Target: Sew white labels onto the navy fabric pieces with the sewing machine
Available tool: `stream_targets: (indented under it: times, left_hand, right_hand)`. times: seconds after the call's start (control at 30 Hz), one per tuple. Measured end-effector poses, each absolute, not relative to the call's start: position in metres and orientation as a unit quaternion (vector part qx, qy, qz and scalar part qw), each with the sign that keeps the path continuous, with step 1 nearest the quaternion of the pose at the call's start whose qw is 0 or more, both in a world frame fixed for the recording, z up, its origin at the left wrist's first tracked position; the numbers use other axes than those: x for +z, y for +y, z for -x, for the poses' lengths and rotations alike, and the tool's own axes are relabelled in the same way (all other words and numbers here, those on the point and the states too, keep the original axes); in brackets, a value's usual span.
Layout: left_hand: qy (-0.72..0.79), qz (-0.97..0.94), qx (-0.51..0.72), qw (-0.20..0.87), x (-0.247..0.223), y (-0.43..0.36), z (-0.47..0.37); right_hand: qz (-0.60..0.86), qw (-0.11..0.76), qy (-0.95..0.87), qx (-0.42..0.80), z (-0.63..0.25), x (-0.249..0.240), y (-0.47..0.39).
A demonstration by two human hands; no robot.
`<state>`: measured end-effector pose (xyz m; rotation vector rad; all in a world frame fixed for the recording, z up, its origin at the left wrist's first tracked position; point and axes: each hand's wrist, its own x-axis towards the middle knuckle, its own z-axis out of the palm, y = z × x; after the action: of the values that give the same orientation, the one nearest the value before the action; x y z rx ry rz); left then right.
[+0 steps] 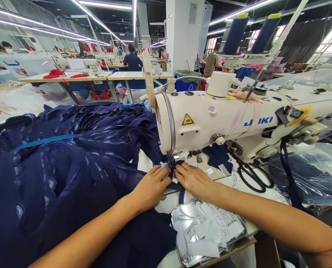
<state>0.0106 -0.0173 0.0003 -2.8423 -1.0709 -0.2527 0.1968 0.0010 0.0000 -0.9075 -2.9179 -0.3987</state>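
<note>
My left hand [152, 186] is at the needle of the white sewing machine [199, 115], its fingers bent together and closed on the edge of the navy fabric [71, 178]. Close on the other side, my right hand [195, 180] has its fingertips pressed together on a small part of the same cloth, just under the presser foot [171, 162]. A small white label [175, 180] shows between the two hands. The fingertips partly hide the cloth. The large heap of navy fabric, with lacy strips in it, spreads leftward from the machine.
A metal tray [179, 245] of printed white labels [210, 227] sits before my right forearm. Black scissors [255, 176] lie right of the needle, near a plastic-wrapped navy bundle [308, 175]. Two navy thread cones [235, 33] stand above. People work at tables behind.
</note>
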Motion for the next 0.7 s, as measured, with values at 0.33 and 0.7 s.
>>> stream_targets:
  times: [0.33, 0.7]
  left_hand:
    - [-0.405, 0.912, -0.069, -0.001, 0.002, -0.013, -0.003]
    - [-0.405, 0.912, -0.055, -0.028, 0.008, -0.01, -0.001]
  right_hand:
    - [0.29, 0.024, -0.951, -0.108, -0.206, 0.007, 0.008]
    - [0.289, 0.043, -0.948, -0.124, -0.203, -0.005, 0.012]
